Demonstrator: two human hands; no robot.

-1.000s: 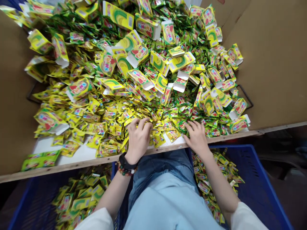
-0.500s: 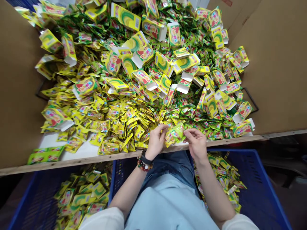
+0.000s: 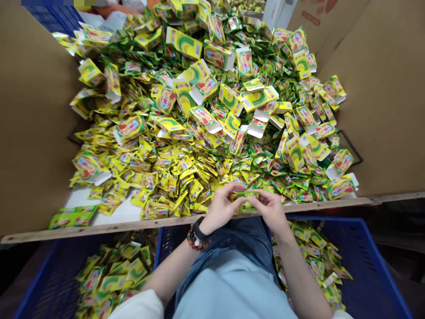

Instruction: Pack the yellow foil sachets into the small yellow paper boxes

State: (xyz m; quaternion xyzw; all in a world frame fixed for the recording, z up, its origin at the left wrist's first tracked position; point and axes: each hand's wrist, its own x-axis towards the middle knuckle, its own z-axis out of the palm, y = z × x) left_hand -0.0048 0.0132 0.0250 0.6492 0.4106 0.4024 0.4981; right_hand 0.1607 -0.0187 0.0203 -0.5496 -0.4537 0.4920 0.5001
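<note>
L hand (image 3: 222,209), R hand (image 3: 270,210): fingers (image 3: 229,189) pinch foil sachet (image 3: 245,195) between them, seemingly.

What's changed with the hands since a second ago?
Both hands have lifted off the pile and drawn together: the left hand and right hand now hold a yellow-green sachet between them, above the wooden board edge. The heaped sachets look unchanged.

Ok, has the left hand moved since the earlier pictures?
Yes: the left hand has moved right along the wooden board edge, closer to the right hand; both now hold a yellow-green sachet.
</note>
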